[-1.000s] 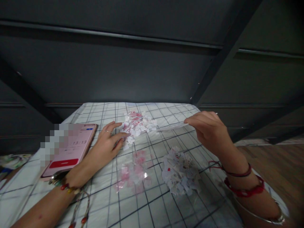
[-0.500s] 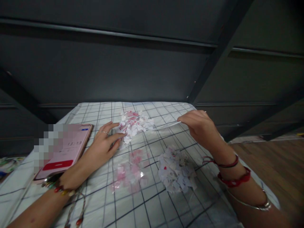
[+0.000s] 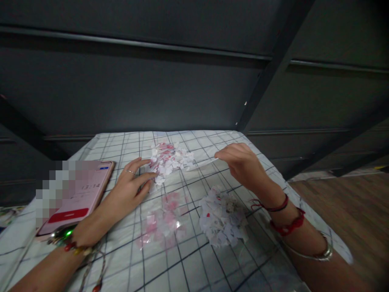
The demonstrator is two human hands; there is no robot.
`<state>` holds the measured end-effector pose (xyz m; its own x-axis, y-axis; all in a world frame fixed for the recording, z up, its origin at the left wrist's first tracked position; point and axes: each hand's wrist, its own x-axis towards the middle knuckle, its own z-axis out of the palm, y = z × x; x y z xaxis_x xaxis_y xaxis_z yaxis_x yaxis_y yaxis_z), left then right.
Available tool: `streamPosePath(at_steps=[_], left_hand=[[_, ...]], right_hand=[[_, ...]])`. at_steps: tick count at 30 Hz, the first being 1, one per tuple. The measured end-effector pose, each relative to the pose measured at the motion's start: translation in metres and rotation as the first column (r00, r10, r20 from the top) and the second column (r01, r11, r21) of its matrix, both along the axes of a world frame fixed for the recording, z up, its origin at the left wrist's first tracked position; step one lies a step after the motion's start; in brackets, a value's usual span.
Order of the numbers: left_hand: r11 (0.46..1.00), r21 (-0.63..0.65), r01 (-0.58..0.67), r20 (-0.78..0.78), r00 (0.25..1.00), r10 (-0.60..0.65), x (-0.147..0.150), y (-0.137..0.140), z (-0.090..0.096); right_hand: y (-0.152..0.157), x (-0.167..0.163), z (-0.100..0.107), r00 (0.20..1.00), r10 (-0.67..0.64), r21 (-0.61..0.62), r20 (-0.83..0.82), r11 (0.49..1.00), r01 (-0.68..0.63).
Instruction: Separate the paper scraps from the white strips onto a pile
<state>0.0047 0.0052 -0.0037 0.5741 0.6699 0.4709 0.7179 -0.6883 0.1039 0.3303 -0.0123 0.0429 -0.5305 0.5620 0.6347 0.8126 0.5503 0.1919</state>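
Observation:
My left hand [image 3: 133, 184] rests at the left side of a pile of white and pink paper scraps [image 3: 174, 160], fingers apart, with the fingertips touching its edge. My right hand [image 3: 240, 164] pinches a corner of a thin, see-through plastic sheet or bag [image 3: 205, 162], lifted a little off the cloth and stretching toward that pile. Whether the scraps lie in or on the plastic I cannot tell. Closer to me sit some pink and clear plastic pieces [image 3: 165, 223] and, to their right, a second heap of white paper scraps [image 3: 223, 219].
A phone [image 3: 71, 202] with its screen lit lies left of my left forearm. The table wears a white checked cloth [image 3: 121, 142]. Behind it stands a dark panel wall [image 3: 152, 89]. Wooden floor [image 3: 334, 207] shows at the right.
My right hand has moved slightly left, toward the far pile, still pinching the plastic, which hangs a little slacker. My left hand stays at the pile. The view has shifted slightly.

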Motion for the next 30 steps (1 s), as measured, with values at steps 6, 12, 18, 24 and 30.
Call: streamPosePath(at_steps=[6, 12, 18, 24, 30], left_hand=[[1.000, 0.023, -0.006, -0.006, 1.000, 0.006, -0.001, -0.001, 0.001], [1.000, 0.024, -0.003, -0.006, 1.000, 0.003, -0.001, 0.000, 0.000], [1.000, 0.008, -0.008, 0.011, 1.000, 0.008, -0.002, 0.001, -0.001], [1.000, -0.019, -0.008, 0.014, 1.000, 0.009, -0.001, 0.000, 0.001], [0.999, -0.030, -0.013, 0.015, 1.000, 0.014, 0.000, -0.001, 0.002]], right_hand=[[-0.007, 0.006, 0.006, 0.997, 0.030, -0.034, -0.070, 0.999, -0.033], [-0.003, 0.000, 0.003, 0.997, -0.070, -0.007, -0.018, 0.998, 0.070], [-0.008, 0.014, 0.010, 0.994, 0.072, -0.152, -0.077, 0.985, -0.083], [-0.013, 0.021, 0.014, 0.994, 0.018, -0.112, -0.106, 0.993, -0.030], [-0.020, 0.025, 0.022, 0.986, 0.123, -0.264, -0.113, 0.953, -0.149]])
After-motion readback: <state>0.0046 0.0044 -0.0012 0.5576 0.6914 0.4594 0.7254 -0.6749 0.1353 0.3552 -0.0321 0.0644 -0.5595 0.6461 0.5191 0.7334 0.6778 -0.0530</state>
